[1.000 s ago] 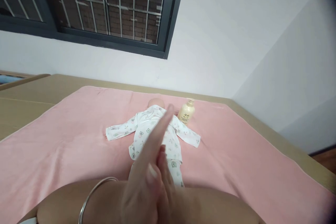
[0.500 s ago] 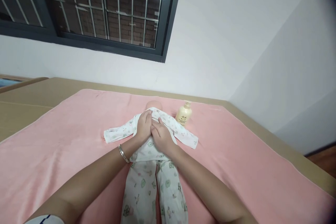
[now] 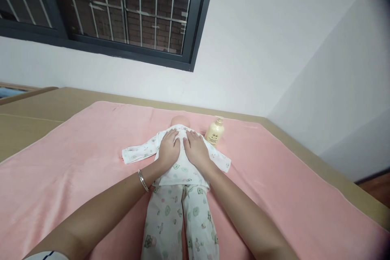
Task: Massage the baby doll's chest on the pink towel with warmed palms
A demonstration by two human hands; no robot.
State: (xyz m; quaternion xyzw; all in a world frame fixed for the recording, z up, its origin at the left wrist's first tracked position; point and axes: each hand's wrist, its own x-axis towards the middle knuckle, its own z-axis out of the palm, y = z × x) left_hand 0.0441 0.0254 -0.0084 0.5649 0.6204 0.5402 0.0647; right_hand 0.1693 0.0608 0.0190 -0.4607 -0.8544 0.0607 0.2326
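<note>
Head view: pressing flat on the chest of the dressed doll (image 3: 170, 211), laid out on the pink blanket (image 3: 76, 158), with left hand (image 3: 168, 149) and right hand (image 3: 196, 151), fingers outstretched, grasping nothing. Overlapped at the collar half a second ago, now parted, apparently sweeping outward.

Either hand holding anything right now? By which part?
Nothing is gripped. The left hand and right hand lie flat, side by side, palms down on the upper torso of the clothed doll, fingers not closed around it.
</note>
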